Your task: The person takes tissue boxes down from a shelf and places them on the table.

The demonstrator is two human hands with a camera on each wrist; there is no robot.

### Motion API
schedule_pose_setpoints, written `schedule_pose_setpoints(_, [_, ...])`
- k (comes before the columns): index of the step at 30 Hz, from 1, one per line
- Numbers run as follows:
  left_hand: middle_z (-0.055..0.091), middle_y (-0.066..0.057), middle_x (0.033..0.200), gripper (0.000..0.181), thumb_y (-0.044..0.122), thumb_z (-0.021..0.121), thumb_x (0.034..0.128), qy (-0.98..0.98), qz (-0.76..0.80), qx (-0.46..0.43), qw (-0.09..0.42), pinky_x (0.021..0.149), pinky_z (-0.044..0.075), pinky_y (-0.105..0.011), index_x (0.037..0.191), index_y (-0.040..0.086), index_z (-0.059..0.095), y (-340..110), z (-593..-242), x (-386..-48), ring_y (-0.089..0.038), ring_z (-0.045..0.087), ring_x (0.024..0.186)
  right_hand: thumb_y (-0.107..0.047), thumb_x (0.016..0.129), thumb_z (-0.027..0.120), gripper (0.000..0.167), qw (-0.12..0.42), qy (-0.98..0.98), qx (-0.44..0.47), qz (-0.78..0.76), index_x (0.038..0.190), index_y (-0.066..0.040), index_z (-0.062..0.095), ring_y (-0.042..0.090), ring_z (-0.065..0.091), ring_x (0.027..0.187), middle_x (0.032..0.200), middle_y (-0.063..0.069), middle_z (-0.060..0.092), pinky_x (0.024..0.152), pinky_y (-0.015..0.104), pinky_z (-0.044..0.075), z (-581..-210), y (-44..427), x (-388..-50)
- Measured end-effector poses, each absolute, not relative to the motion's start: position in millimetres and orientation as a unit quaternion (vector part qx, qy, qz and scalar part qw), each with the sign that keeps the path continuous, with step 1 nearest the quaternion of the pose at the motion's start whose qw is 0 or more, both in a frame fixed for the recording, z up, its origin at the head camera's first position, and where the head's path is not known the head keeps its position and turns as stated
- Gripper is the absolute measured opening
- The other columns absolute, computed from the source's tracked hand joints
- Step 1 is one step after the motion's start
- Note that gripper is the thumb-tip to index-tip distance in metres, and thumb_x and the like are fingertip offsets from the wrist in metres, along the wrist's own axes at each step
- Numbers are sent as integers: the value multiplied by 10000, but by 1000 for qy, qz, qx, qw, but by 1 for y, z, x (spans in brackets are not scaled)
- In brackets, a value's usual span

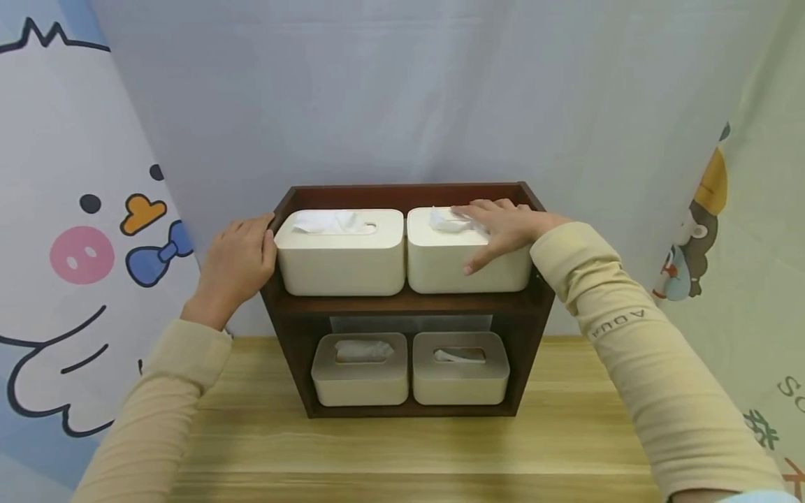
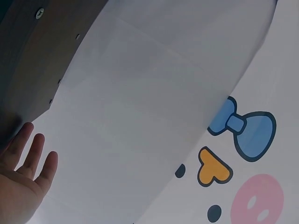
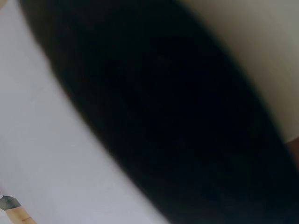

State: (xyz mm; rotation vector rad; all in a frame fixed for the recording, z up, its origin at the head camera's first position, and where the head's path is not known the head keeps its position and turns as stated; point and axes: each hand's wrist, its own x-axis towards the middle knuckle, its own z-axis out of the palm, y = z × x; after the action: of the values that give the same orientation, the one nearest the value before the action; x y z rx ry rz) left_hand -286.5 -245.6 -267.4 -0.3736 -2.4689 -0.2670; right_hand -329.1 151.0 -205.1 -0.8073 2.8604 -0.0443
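My left hand (image 1: pixel 237 255) is against the upper left edge of a dark brown two-tier shelf (image 1: pixel 409 305). In the left wrist view, several of its fingers (image 2: pixel 33 156) extend fairly straight beside the shelf's outer side panel (image 2: pixel 42 51). Spread over the upper right tissue box (image 1: pixel 468 269) is my right hand (image 1: pixel 503 227), its thumb reaching down the front; whether the fingertips touch the lid is unclear. That cream box has white tissue (image 1: pixel 445 222) showing at its slot. Beside it sits a matching upper left tissue box (image 1: pixel 342 269).
On the lower tier stand two more tissue boxes, one left (image 1: pixel 360 384) and one right (image 1: pixel 461 384). The shelf rests on a wood-grain surface (image 1: pixel 402 454) before a pale curtain (image 1: pixel 402 91). Cartoon-printed cloths (image 1: pixel 56 175) hang at both sides.
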Motion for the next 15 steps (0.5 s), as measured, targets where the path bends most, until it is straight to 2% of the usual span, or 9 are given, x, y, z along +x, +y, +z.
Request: schedule_pose_setpoints(15, [556,-227,1225,420,208,320,970,-929,-114,-144,322,880,393,-578,1287,-5,495,-245,-270,-290,-416,496,1098,-547,655,723,993,50,955,-289,-43,1458,-225,235,394,230,1260,1459,144,229,952,584,263,-208,152,-331])
